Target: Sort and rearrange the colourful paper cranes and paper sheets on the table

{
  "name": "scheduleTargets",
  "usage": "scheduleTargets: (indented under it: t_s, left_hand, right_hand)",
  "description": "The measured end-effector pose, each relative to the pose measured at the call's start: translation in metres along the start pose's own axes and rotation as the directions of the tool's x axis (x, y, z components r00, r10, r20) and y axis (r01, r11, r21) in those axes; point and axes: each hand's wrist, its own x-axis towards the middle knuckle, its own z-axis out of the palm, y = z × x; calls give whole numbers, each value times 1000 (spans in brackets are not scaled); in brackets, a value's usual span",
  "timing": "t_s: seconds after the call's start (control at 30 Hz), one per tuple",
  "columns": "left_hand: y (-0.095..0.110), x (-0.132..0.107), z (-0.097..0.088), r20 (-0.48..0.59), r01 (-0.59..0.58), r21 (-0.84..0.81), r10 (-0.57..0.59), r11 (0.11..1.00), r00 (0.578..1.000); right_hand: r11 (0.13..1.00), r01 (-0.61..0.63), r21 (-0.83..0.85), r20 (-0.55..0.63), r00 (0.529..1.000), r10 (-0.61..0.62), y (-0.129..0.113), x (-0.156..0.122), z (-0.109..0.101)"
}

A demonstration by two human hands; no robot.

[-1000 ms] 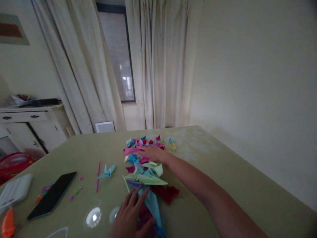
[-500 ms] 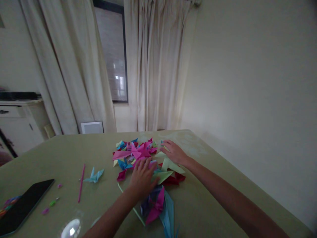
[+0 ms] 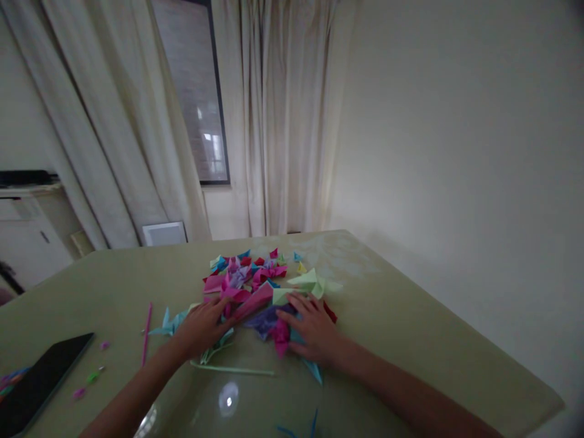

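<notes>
A heap of folded paper cranes (image 3: 260,298) in pink, purple, blue, red and pale green lies in the middle of the table. My left hand (image 3: 203,328) rests at the heap's near left edge, fingers stretched toward pink paper. At the near right, my right hand (image 3: 314,325) lies over the purple crane (image 3: 264,322), a magenta one (image 3: 280,336) and a light blue one (image 3: 312,370), partly covering them. Its fingers are spread out. Beside my left wrist is a light blue crane (image 3: 168,322). Below the left hand lies a pale green paper strip (image 3: 237,370).
On the left are a dark tablet or phone (image 3: 50,383), a pink stick (image 3: 146,331) and small pink and green bits (image 3: 92,377). Blue strips (image 3: 296,431) lie at the front edge of view. A wall (image 3: 456,152) borders the table's right side.
My left hand has moved left and my right hand has come back toward me. The purple, magenta and light blue cranes have shifted away from me toward the heap; the green strip has turned.
</notes>
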Motion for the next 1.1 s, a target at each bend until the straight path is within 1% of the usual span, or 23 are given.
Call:
scheduleTargets:
  t_s: [0.07, 0.13, 0.17, 0.23, 0.33, 0.37, 0.4, 0.43, 0.47, 0.5, 0.53, 0.57, 0.6, 0.63, 0.67, 0.7, 0.73, 0.8, 0.83, 0.9, 1.0, 1.07, 1.1]
  left_hand:
    - [-6, -21, 2, -6, -34, -47, 33, 998, 999]
    - [-9, -39, 6, -46, -71, -100, 66, 992, 997]
    - [-9, -47, 7, -80, -86, -117, 77, 989, 994]
    - [-4, -61, 9, -178, -89, -104, 69, 991, 982]
    - [20, -80, 10, -340, -76, -20, 65, 997, 938]
    - [34, -86, 12, -371, -107, 8, 102, 994, 923]
    - [50, -91, 17, -363, -173, 25, 170, 985, 916]
    - [68, -94, 24, -329, -274, 39, 272, 961, 904]
    - [88, -96, 33, -276, -411, 61, 412, 909, 869]
    - [107, -96, 44, -252, -533, 90, 537, 841, 805]
    - [126, -95, 55, -254, -587, 116, 595, 801, 762]
    - [143, -91, 65, -252, -622, 127, 631, 773, 733]
    - [156, -85, 73, -242, -642, 110, 647, 759, 723]
    - [167, -78, 79, -228, -663, 84, 662, 744, 714]
    - [173, -70, 82, -214, -666, 52, 660, 744, 721]
    - [175, -62, 82, -200, -651, 21, 641, 759, 741]
    - [174, -52, 80, -189, -619, 1, 608, 785, 771]
    - [162, -36, 73, -179, -506, -8, 496, 863, 849]
    - [152, -29, 69, -181, -438, 0, 431, 899, 884]
    - [129, -20, 63, -189, -311, 27, 311, 950, 932]
    - [90, -22, 58, -222, -121, 76, 136, 990, 966]
    - [66, -30, 55, -256, -7, 95, 32, 995, 966]
    - [55, -34, 53, -276, 41, 99, -13, 994, 961]
  right_hand:
    - [997, -74, -14, -10, 997, 74, 11, 20, 3]
    - [993, -118, 12, 3, 993, 118, 15, 38, 7]
    - [993, -113, 36, 15, 993, 113, 14, 45, 8]
    - [995, -33, 89, 34, 999, 30, 10, 56, 9]
    - [984, 129, 123, -14, 992, -128, 7, 65, 1]
    - [982, 149, 116, -57, 988, -143, 8, 67, -4]
    - [985, 137, 100, -111, 986, -126, 12, 69, -10]
    - [993, 90, 81, -177, 981, -74, 18, 71, -15]
    - [998, 14, 62, -247, 969, 1, 27, 74, -20]
    - [996, -79, 48, -313, 946, 90, 38, 76, -25]
    - [982, -185, 39, -369, 911, 186, 50, 78, -29]
    - [955, -294, 36, -400, 872, 283, 63, 79, -32]
    - [917, -397, 45, -394, 836, 382, 76, 79, -33]
    - [874, -482, 61, -353, 809, 471, 89, 78, -34]
    - [836, -543, 78, -289, 790, 541, 100, 77, -33]
    - [809, -580, 96, -216, 782, 585, 109, 75, -31]
    - [800, -589, 112, -147, 787, 600, 116, 73, -28]
    - [828, -543, 141, -66, 829, 555, 121, 71, -20]
    - [850, -503, 153, -54, 855, 516, 119, 71, -15]
    - [889, -420, 185, -45, 900, 434, 106, 76, -4]
    - [932, -258, 253, -59, 958, 281, 75, 87, 7]
    - [934, -117, 338, -87, 984, 155, 55, 92, 9]
    - [923, -62, 381, -115, 987, 113, 47, 93, 9]
